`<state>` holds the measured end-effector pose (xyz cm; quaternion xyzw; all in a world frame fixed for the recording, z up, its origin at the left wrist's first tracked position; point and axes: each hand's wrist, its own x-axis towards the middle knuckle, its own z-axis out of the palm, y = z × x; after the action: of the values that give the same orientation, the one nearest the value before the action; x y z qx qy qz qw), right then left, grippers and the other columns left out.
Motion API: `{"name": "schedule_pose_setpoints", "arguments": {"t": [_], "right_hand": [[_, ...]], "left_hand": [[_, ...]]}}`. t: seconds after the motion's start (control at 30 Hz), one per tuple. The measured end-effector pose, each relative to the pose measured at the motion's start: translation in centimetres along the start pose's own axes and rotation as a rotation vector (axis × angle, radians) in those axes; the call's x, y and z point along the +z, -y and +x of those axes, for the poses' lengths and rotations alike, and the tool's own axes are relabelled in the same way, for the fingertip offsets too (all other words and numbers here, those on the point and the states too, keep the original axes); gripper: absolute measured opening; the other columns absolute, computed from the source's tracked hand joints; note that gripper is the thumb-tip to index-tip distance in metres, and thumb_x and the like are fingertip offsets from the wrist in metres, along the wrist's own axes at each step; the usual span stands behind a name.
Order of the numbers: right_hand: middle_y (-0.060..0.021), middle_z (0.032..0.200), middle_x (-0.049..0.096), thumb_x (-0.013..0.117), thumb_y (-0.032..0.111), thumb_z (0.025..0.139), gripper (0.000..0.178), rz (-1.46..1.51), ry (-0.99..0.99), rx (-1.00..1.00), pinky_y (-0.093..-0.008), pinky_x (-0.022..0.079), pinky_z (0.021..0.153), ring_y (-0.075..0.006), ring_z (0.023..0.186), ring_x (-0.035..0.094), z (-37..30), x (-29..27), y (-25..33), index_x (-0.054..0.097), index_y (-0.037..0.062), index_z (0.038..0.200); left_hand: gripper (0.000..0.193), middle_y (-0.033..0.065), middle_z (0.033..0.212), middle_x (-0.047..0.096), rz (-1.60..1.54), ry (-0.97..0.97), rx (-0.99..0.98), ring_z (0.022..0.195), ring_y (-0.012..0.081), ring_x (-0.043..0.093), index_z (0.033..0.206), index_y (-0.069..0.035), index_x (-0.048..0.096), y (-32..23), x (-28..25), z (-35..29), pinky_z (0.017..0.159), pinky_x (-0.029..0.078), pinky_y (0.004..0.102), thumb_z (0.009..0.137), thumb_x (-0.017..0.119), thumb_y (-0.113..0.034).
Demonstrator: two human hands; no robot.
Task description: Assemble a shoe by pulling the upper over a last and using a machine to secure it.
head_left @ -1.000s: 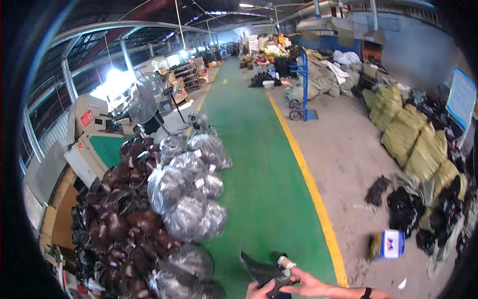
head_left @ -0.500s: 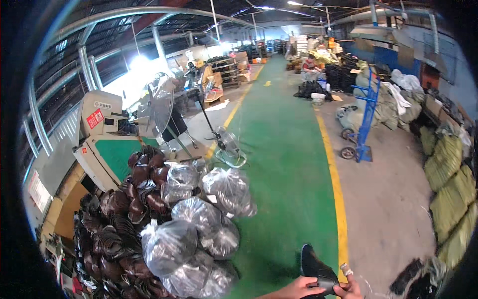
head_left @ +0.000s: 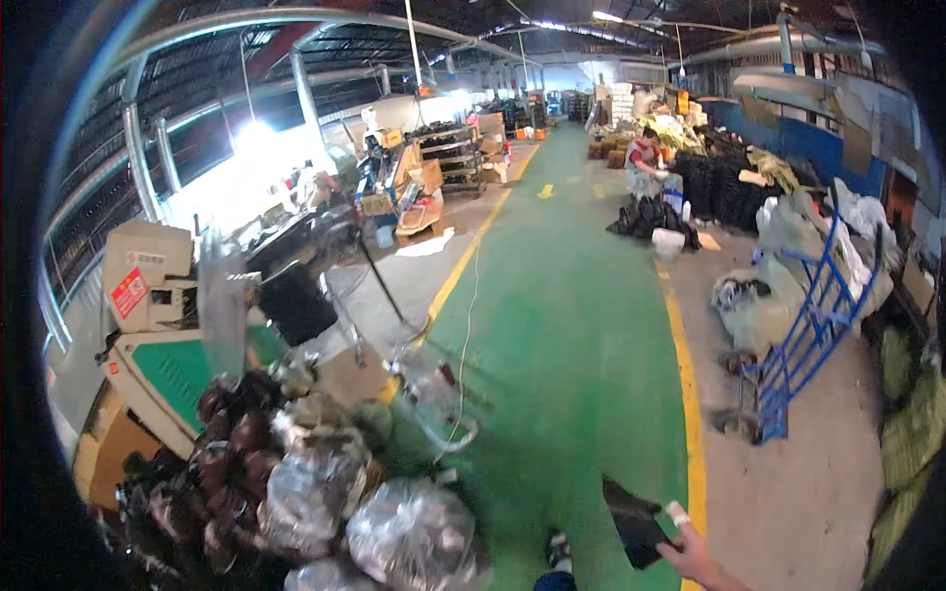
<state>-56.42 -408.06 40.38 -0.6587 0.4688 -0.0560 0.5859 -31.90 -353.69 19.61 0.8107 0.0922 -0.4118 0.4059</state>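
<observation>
Low in the picture, my right hand reaches in from the bottom edge with its fingers closed on a black shoe. The shoe is blurred and hangs over the green floor beside the yellow line, its pointed toe up and to the left. A small pale cylindrical piece sticks up at the fingertips of the same hand; its kind is too blurred to make out. My left hand is outside the picture.
Plastic bags and dark brown stacked pieces lie left of the green walkway. A floor fan with a trailing cord stands nearby. At right is a blue hand truck. Further off, a person sits beside black bundles.
My left hand has let go of the shoe and left the picture. The view has moved forward along the walkway; the fan and hand truck are nearer, and my foot shows.
</observation>
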Motion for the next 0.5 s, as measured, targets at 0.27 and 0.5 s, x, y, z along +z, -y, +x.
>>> {"name": "schedule_pose_setpoints", "arguments": {"t": [0.27,0.5], "right_hand": [[-0.0185,0.129,0.060,0.075,0.023,0.087,0.074,-0.080,-0.470,0.489,-0.0402,0.048,0.097,-0.0274,0.117,0.057,28.4,-8.4,2.1,0.039,0.0020,0.148],[-0.0166,0.124,0.060,0.073,0.022,0.087,0.072,0.347,-0.642,0.593,-0.0429,0.049,0.095,-0.0275,0.114,0.057,65.9,-12.7,10.0,0.038,0.0054,0.148]], "left_hand": [[0.049,0.0164,0.118,0.068,0.228,0.240,0.840,0.113,0.0287,0.065,0.128,-0.006,0.063,-61.1,22.3,30.4,0.096,0.051,0.0365,0.080,0.068,-0.008],[0.048,0.0119,0.129,0.065,-0.258,0.412,0.628,0.114,0.0200,0.063,0.135,0.000,0.055,-83.4,28.1,52.4,0.095,0.052,0.0311,0.091,0.068,-0.013]]}}
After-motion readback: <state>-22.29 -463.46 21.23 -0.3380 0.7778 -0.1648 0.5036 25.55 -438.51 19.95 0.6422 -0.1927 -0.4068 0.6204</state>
